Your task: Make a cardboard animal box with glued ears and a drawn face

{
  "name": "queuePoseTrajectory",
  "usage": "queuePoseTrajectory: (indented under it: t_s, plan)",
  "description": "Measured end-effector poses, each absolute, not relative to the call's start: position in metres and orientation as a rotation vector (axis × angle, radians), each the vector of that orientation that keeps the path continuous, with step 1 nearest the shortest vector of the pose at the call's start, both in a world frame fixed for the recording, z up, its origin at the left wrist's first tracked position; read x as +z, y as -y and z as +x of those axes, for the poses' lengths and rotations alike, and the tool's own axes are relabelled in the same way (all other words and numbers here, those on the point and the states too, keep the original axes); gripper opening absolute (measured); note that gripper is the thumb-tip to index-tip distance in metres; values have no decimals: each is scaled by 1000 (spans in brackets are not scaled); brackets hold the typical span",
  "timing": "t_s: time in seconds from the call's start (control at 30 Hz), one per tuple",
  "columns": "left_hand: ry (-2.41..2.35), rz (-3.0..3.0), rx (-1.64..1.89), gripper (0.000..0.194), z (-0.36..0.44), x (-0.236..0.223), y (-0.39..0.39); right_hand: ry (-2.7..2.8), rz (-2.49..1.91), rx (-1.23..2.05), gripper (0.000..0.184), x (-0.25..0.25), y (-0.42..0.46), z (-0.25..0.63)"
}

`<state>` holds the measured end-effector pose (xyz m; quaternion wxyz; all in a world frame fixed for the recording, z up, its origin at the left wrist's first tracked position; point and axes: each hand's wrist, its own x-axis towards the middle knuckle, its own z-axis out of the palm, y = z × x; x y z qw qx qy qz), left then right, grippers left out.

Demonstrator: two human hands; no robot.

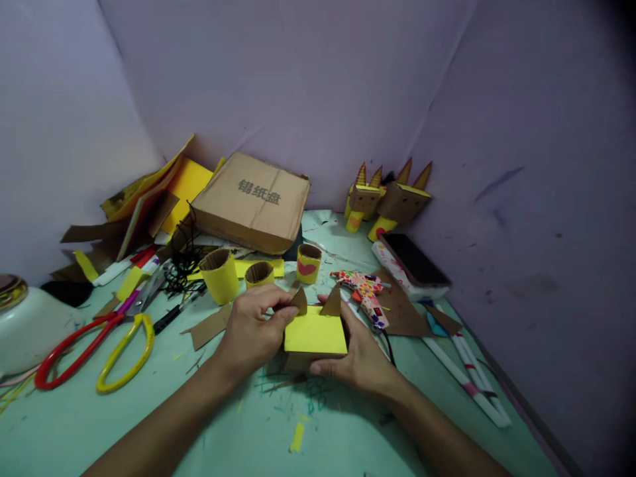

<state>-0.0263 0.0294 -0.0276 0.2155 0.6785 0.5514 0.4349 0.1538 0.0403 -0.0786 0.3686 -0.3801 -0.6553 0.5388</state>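
Note:
A small cardboard box (316,331) with a yellow top sits between my hands at the middle of the table. Two pointed cardboard ears (332,302) rise from its far edge. My left hand (261,324) pinches the left ear (299,301) between thumb and fingers. Wrapped round the box's right side is my right hand (360,354), its thumb at the near face and its other fingers partly hidden behind. Just beyond stand yellow-covered cardboard tubes: a tall one (219,277), a short one (259,273) and one with a red heart (309,264).
A floral glue gun (365,291) lies right of the box, near a phone (416,260). Red-and-yellow-handled scissors (124,324) lie left. Behind are a large cardboard box (253,202), cardboard scraps (144,192) and two finished-looking eared figures (403,199). White markers (472,377) lie at right.

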Motion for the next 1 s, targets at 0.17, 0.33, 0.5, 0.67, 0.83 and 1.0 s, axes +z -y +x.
queuePoseTrajectory:
  t_s: [0.17,0.33,0.5,0.67,0.83,1.0]
  plan:
    - [-1492,1940,1161,15,-28,-24,-32,1720,-1000,1332,82,-77,-41,155]
    - [-1456,1981,1094,17,-28,-20,-34,1692,-998,1363,83,-74,-41,154]
    - [-1488,1946,1093,18,-26,-21,-35,1681,-974,1390,85,-72,-40,153]
    - [-1536,1868,1120,17,-25,-21,-35,1695,-957,1367,87,-73,-41,153]
    - [-1569,1792,1139,17,-24,-19,-34,1682,-954,1382,87,-74,-40,153]
    - [-1604,1731,1136,11,-24,-21,-33,1687,-934,1394,85,-71,-40,153]
